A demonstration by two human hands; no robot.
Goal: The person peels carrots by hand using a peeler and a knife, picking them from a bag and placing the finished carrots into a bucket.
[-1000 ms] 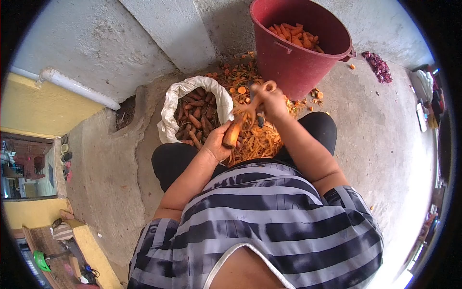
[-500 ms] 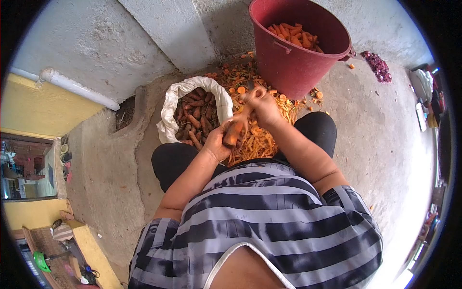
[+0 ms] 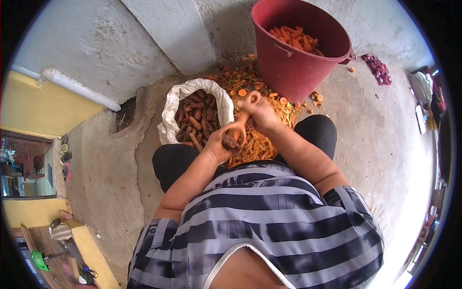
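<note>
My left hand is closed around a carrot, whose near end looks brown and unpeeled. My right hand is closed, a little farther out and to the right, at the carrot's far side; motion blurs it, and what it grips cannot be made out. Orange peelings lie in a heap on the floor below both hands. Left of them stands an open white sack full of brownish, unpeeled carrots.
A tall red bucket holding peeled orange carrots stands beyond my right hand by the wall. Cut carrot pieces lie between sack and bucket. Dark red scraps are on the floor farther right. My knees flank the peelings.
The carrot in my left hand has turned, showing a browner surface instead of orange. My right hand has moved slightly down toward me.
</note>
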